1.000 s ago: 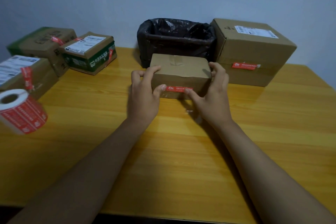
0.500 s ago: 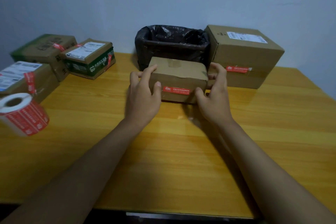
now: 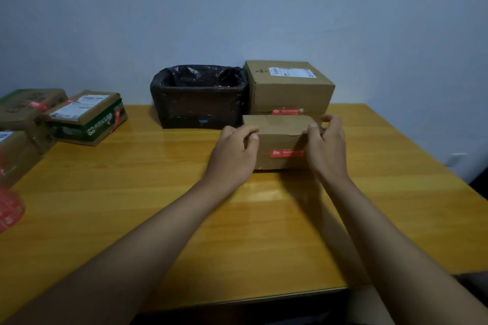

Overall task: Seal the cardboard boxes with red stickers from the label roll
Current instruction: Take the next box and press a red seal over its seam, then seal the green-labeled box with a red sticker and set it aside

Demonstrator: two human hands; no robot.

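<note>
A small brown cardboard box stands on the wooden table, with a red sticker across its front face. My left hand grips its left end and my right hand grips its right end, fingers curled over the top edges. Just behind it stands a larger cardboard box that carries its own red sticker. The red label roll is blurred and cut off at the left edge of the view.
A box lined with a black bag stands at the back by the wall. Three stickered boxes sit at the left: a green-sided one, one behind it and one at the edge. The table's right edge is near.
Both hands have carried the small box to the right and back, in front of the larger box. The view has swung right, pushing the label roll to the frame edge.
</note>
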